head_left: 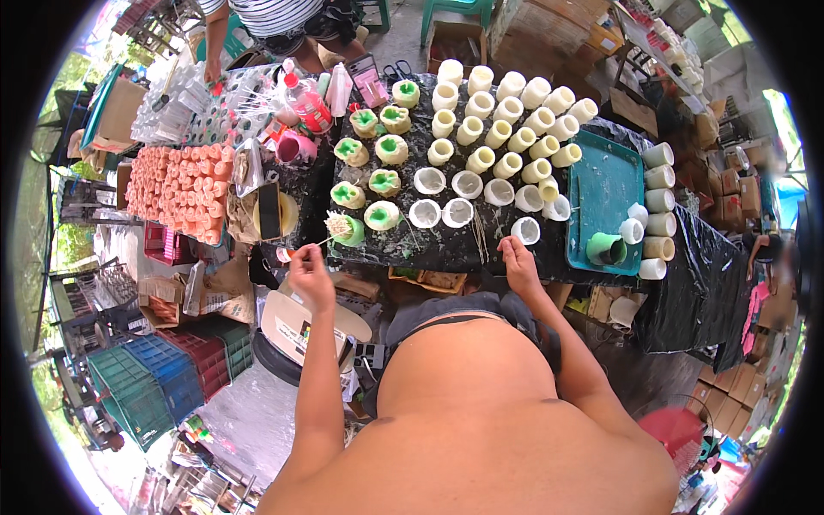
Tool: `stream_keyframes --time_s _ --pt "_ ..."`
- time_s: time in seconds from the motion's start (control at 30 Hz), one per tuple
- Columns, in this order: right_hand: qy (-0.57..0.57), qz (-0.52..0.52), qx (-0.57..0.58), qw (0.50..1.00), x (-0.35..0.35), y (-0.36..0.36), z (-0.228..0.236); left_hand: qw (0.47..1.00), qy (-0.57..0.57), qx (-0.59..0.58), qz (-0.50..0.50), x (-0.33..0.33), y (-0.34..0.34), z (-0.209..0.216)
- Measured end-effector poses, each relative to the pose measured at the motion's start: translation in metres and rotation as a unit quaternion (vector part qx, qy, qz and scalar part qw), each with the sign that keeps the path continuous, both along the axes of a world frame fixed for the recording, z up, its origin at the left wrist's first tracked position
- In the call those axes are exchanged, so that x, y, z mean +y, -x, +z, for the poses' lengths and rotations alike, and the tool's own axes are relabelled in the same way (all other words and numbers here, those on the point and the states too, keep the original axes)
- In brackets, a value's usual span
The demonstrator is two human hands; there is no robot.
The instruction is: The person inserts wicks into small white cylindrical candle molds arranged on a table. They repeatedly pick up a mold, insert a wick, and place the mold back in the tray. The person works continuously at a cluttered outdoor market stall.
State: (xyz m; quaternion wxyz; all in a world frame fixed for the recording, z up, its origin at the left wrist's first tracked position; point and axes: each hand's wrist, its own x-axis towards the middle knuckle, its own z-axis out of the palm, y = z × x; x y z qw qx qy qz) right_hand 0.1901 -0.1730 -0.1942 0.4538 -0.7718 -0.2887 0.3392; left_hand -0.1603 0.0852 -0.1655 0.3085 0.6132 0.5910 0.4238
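My left hand (311,279) is raised at the table's front edge, its fingers pinched on a thin wooden stick (325,241). Just beyond it stands a green cup (353,236) with a bundle of pale sticks (340,226) fanning out of it. At the edge further right, my right hand (518,262) has its fingers pressed together below a round white mold (525,230); what they hold, if anything, is too small to make out. Several more white molds (457,212) and cream molds with green in their openings (382,215) stand close by.
Rows of cream cylinders (506,110) fill the table's far side. A teal tray (606,148) at right holds a green cup (606,249). Pink-orange pieces (178,190) are massed at left near a red-labelled bottle (307,103). Another person (283,19) stands across the table.
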Motion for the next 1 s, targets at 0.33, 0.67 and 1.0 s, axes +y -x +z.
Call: stream_keyframes --time_s 0.33,0.67,1.0 --pt "-0.069 0.063 0.089 0.992 0.026 0.012 0.084 0.907 0.258 -0.2 -0.267 -0.021 -0.081 0.071" --pt "-0.056 0.091 0.017 0.994 -0.003 -0.001 0.083 0.776 0.415 -0.125 -0.459 -0.097 -0.21 0.041" --pt "-0.03 -0.213 0.032 0.976 -0.109 -0.04 0.054 0.756 0.078 0.133 -0.636 -0.154 -0.317 -0.013"
